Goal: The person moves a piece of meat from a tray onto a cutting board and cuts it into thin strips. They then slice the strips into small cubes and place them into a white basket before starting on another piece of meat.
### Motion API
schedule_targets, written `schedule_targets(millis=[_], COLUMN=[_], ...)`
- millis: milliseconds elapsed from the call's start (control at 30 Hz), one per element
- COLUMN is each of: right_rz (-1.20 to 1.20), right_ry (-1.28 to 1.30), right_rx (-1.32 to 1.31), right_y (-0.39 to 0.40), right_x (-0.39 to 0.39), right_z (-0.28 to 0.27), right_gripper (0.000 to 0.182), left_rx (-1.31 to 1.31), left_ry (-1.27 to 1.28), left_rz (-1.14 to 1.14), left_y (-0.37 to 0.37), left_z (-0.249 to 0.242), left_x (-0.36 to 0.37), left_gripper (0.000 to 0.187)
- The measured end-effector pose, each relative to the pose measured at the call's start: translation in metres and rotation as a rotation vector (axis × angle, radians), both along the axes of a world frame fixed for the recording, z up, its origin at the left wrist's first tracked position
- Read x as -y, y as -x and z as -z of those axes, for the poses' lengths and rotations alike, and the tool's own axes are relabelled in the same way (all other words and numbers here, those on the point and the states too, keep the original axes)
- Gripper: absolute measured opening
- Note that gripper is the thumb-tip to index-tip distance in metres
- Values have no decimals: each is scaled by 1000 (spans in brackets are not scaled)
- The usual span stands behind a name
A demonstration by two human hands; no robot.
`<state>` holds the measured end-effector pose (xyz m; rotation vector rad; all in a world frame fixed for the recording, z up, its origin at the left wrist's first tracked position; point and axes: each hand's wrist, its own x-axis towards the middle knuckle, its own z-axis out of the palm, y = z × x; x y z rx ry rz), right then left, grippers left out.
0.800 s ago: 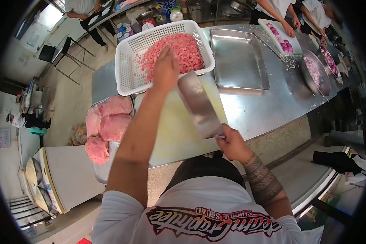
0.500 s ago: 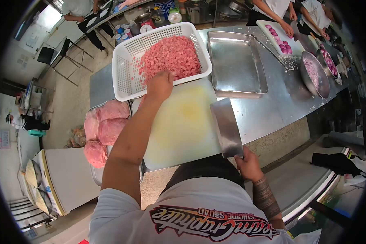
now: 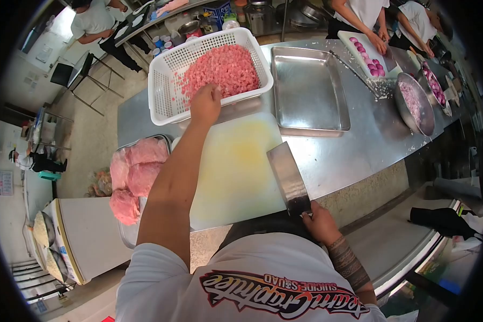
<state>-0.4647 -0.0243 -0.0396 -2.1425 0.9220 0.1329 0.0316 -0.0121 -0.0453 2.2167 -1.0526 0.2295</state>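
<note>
My left hand (image 3: 205,104) is closed on the near rim of a white perforated basket (image 3: 163,102), which holds a heap of diced pink meat (image 3: 222,70). Below the basket lies a pale cutting board (image 3: 236,172) with yellowish stains and nothing on it. My right hand (image 3: 322,222) grips the handle of a wide cleaver (image 3: 288,174), its blade over the board's right edge. Large pieces of raw meat (image 3: 145,169) rest in a metal tray (image 3: 129,233) to the left of the board, partly behind my left forearm.
A metal tray (image 3: 308,88) stands right of the basket. Farther right are a long thin tool (image 3: 354,74), a white board with purple onions (image 3: 375,67) and bowls of onion (image 3: 413,102). Co-workers' hands (image 3: 380,43) are at that board. Another person (image 3: 99,27) stands at the upper left.
The basket has shifted slightly up and away from the board, with my left hand at its rim. The cleaver and my right hand have moved a little left and down.
</note>
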Motion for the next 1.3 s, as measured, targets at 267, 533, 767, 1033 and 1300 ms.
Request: schedule_targets(millis=[267,533,767,1033,1300], right_rz=[9,-20,-3,-7,-4], right_ry=[-107,-131,-143,-131,-129], right_rx=[44,96,103,70,110], right_y=[7,5,6,8,4], right_x=[17,26,26,29,28], right_z=[5,15,12,12,20], right_gripper=[29,29,28,28,28], left_rx=[-1434,-1619,-1561,-1747,-1681], left_ry=[528,807,822,464,716], left_rz=[-166,-324,-472,-149,121], left_y=[74,38,32,51,40], left_z=[72,94,96,61,-2], left_x=[-3,61,77,33,-9], left_gripper=[17,32,33,28,21])
